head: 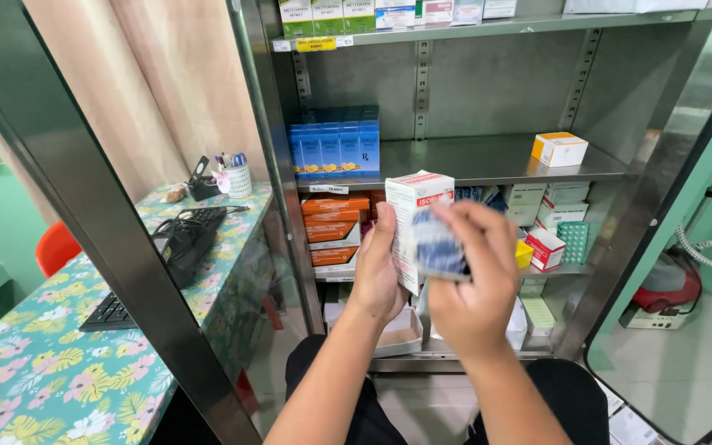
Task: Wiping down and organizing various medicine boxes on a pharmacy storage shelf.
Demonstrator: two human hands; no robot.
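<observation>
My left hand (pixel 379 272) grips a white carton with a red band (pixel 415 198), held upright in front of an open metal cabinet. My right hand (pixel 473 276) is closed on a blurred blue-and-silver blister strip (pixel 438 247), held against the side of the carton. Both hands are raised at the height of the cabinet's third shelf, above my knees.
The steel shelf (pixel 488 161) carries a row of blue boxes (pixel 335 147) and an orange-and-white box (pixel 559 149). Orange cartons (pixel 335 218) sit below. An open glass door frame (pixel 100 222) stands left, before a floral table (pixel 43 363) with a keyboard (pixel 113 311). Another door (pixel 669 222) is at right.
</observation>
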